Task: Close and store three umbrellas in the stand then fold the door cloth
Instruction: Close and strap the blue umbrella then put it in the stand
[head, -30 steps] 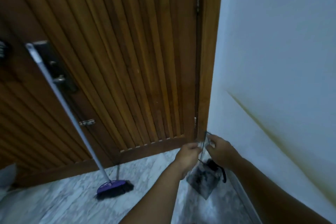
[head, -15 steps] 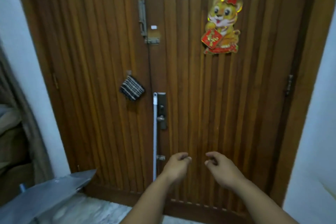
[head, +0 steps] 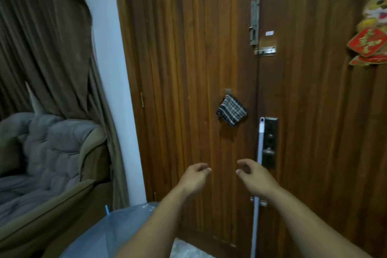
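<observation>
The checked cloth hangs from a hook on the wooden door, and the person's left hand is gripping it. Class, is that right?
Not quite. The head view shows the checked cloth hanging from its hook on the wooden door, but the left hand is empty, below the cloth and apart from it.

Single head-worn wide-angle view, looking forward and slightly down, close to a wooden double door [head: 209, 69] that fills most of the frame. Seen from above and behind the left hand [head: 193, 180] and right hand [head: 255, 178], both forearms reaching in from the bottom edge. Curtain [head: 48, 48] and armchair [head: 52, 153] at the left margin.
</observation>
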